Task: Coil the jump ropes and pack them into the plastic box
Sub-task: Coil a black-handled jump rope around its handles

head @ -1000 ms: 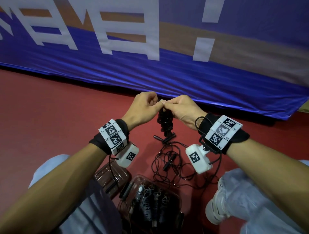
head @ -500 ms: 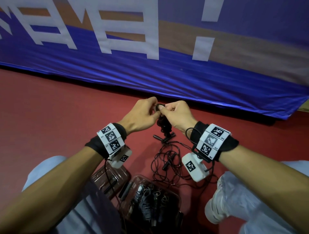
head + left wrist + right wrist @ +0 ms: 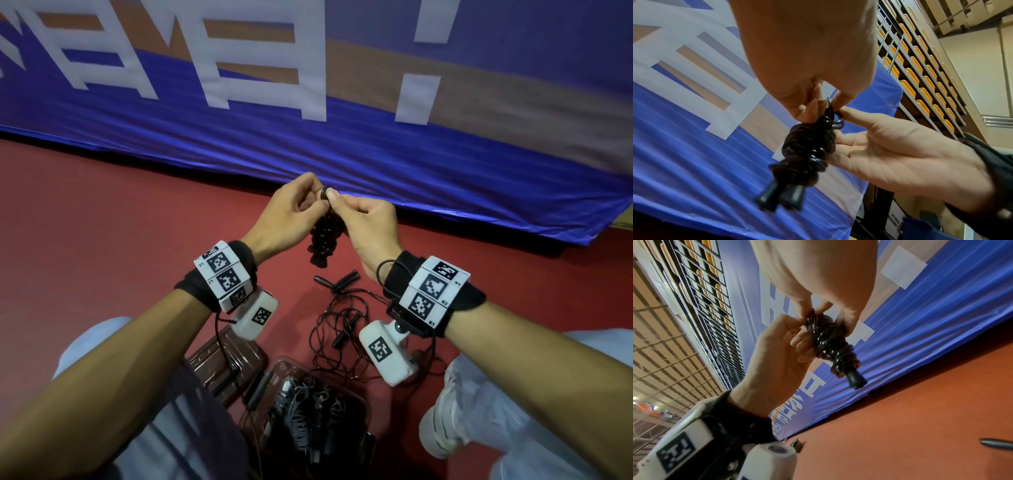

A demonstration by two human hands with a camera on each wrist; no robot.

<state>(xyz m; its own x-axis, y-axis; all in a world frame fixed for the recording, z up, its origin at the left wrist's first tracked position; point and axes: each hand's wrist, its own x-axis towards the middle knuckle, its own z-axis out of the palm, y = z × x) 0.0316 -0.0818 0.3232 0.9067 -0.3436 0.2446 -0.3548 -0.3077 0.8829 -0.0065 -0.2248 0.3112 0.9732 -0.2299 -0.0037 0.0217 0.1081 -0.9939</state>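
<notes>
Both the left hand (image 3: 291,212) and right hand (image 3: 368,222) pinch the top of the coiled jump rope (image 3: 323,240), finishing its wrap, and next it must go down into the plastic box (image 3: 363,407)

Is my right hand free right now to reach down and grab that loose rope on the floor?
Probably not yet. The right hand pinches the top of the coiled rope together with the left hand. The path down to the loose rope on the floor looks unobstructed once it lets go.

A blue banner (image 3: 342,147) hangs behind the red floor (image 3: 102,222).
</notes>
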